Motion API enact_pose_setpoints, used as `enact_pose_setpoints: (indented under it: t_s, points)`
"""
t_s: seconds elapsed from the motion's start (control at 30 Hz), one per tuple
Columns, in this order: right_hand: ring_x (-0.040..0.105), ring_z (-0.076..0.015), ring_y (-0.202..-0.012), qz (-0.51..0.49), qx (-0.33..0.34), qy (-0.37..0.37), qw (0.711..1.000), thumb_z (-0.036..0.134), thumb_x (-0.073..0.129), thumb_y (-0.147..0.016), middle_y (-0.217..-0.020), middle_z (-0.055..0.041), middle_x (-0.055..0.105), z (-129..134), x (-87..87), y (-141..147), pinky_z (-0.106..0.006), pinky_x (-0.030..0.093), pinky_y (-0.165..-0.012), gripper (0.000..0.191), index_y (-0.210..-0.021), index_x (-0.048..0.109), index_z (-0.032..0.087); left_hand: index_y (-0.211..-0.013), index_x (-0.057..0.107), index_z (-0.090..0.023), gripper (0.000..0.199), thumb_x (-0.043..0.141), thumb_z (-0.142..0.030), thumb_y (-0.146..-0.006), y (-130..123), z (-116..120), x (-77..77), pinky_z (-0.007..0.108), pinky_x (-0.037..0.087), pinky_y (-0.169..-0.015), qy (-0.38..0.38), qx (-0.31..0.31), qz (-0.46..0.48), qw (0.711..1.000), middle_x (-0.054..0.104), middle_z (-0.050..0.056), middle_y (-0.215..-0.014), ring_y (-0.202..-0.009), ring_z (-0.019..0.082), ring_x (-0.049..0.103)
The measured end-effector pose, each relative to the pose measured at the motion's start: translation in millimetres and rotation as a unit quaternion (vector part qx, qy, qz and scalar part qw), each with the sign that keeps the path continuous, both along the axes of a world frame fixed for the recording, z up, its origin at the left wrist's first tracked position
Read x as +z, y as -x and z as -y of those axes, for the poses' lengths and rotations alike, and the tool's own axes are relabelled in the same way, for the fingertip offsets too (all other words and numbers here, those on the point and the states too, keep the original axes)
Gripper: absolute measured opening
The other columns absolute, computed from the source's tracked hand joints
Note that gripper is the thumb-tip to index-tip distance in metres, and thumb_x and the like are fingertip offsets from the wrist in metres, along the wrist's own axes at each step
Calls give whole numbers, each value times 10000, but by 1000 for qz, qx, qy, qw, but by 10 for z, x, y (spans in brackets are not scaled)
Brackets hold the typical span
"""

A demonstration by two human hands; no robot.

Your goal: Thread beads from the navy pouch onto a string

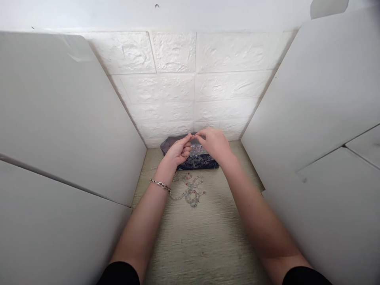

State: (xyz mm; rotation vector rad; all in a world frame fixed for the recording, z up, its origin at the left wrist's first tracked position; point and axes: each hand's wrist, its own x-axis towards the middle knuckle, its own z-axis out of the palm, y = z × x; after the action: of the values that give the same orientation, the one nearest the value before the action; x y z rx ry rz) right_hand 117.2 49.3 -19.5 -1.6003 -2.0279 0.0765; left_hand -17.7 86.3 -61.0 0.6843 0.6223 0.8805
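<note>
My left hand (180, 150) and my right hand (214, 143) meet fingertip to fingertip above a dark blue patterned box (198, 160) filled with small pale beads. Thumb and forefinger of each hand pinch together at one spot; whatever they pinch is too small to make out. A string of pale, multicoloured beads (190, 190) lies coiled on the table just in front of the box, near my left wrist, which wears a silver chain bracelet (160, 184).
The light woodgrain table (204, 237) is narrow, walled by white panels on the left (65, 130) and right (320, 118). A white brick-textured wall (190, 87) closes the back behind the box.
</note>
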Motion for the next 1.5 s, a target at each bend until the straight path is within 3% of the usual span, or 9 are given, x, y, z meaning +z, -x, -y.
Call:
enact_pose_setpoints:
  t_s: [0.47,1.5]
  points:
    - [509,-159,-764,22,-13,-43,999,261,396,-802,-850,-39,580,-21,-53,17,-256,344,-642,231,-833,617,197,-696,527,-127,137,556,-259,-718,-21,19,34,107,104,-251,30,-24,22,999,202,-91,-432,-301,-6,189]
    - [515,-169,-760,40,-35,-47,997,284,409,-787,-810,-49,580,-33,-89,44,-255,352,-628,213,-777,598,186,-655,491,-138,190,619,-277,-652,-31,7,-33,108,97,-271,-28,-10,-3,1000,202,-95,-445,-315,-12,182]
